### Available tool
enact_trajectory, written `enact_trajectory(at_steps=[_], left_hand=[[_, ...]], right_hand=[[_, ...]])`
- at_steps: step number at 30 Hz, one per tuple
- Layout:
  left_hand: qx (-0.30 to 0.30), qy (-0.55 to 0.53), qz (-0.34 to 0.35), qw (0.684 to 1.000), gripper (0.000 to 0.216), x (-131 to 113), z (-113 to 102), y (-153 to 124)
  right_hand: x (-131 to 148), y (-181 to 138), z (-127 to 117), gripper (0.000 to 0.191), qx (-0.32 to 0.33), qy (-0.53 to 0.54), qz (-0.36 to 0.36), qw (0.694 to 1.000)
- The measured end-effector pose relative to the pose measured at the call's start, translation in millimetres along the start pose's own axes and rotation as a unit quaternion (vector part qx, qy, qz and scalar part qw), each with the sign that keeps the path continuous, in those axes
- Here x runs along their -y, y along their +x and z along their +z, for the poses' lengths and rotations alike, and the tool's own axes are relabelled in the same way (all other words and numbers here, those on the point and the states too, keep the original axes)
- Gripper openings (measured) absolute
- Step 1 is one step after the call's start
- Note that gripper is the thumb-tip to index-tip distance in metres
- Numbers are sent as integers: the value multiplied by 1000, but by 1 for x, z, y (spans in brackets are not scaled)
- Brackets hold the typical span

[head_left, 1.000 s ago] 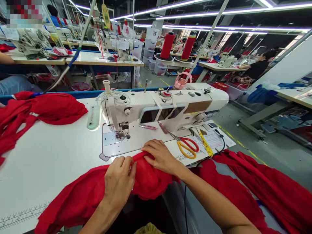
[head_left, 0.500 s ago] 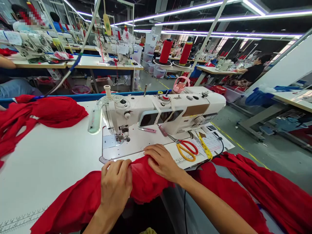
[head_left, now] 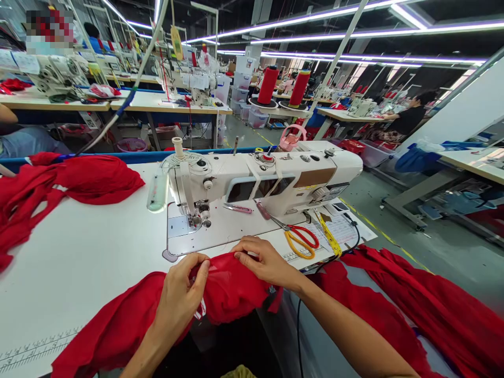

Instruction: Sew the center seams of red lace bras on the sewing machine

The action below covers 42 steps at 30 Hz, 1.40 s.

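Observation:
A piece of red fabric (head_left: 232, 294) hangs over the front edge of the sewing table, its left part spread along the tabletop. My left hand (head_left: 184, 286) pinches its upper edge between thumb and fingers. A short way to the right, my right hand (head_left: 263, 262) grips the same edge, thumb in front. A white patch, perhaps a label, shows below my left fingers. Just beyond my hands stands a white sewing machine (head_left: 252, 178); its needle area (head_left: 197, 218) is ahead and slightly left, apart from the fabric.
Scissors (head_left: 301, 239) with red and yellow handles, small pink snips (head_left: 238, 208) and a yellow tape measure (head_left: 328, 236) lie by the machine. More red fabric is heaped at left (head_left: 98, 178) and right (head_left: 433, 310). Two red thread cones (head_left: 268, 86) stand behind. Co-workers sit farther off.
Both hands have shifted their grip on the fabric edge. My left hand has turned so its thumb shows, and the white patch has come into view beneath it.

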<state>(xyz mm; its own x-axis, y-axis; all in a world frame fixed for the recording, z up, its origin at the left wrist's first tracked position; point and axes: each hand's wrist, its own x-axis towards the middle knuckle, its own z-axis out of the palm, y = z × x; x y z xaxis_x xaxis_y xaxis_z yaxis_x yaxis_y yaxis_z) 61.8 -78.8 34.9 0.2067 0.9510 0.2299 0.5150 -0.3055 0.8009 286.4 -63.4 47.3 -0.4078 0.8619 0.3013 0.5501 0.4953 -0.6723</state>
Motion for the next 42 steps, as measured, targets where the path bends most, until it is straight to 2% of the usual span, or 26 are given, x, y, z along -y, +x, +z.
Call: enact_trajectory(at_steps=[3,5,8,11,13,17,21,31,34,37,40,42], left_hand=[[-30,43,50,997,20,1,2,-2],[-94,116,129,980,12,3,3,-6],[-192,231,290,909,16,5,3,-14],[-213,288,415,836,20,5,1,-22],[-215,296,445,817,21,4,0,-26],[-229,293,445,815,23,4,1,-30],[-223,307,454,806,22,9,0,-31],[-217,310,444,812,24,15,0,-33],[-225,294,442,817,22,11,5,-33],[-250,293,386,839,21,7,14,-38],[-282,315,273,864,17,5,20,-46],[-285,315,222,877,14,6,21,-52]], right_hand=[[1,-1,2,13,-8,-24,-22,999],[0,-4,5,13,-49,-99,-73,991],[-3,-11,10,16,-135,-230,-167,949],[-7,-18,15,18,-194,-292,-215,911],[-10,-22,19,20,-219,-307,-232,897],[-15,-28,25,23,-234,-324,-245,883],[-17,-30,27,26,-224,-317,-231,892],[-12,-29,26,26,-253,-306,-216,892],[-7,-26,33,25,-224,-305,-245,893],[-2,-22,43,22,-166,-300,-290,893],[-2,-19,50,25,-177,-286,-278,900],[-3,-19,52,30,-181,-282,-260,906]])
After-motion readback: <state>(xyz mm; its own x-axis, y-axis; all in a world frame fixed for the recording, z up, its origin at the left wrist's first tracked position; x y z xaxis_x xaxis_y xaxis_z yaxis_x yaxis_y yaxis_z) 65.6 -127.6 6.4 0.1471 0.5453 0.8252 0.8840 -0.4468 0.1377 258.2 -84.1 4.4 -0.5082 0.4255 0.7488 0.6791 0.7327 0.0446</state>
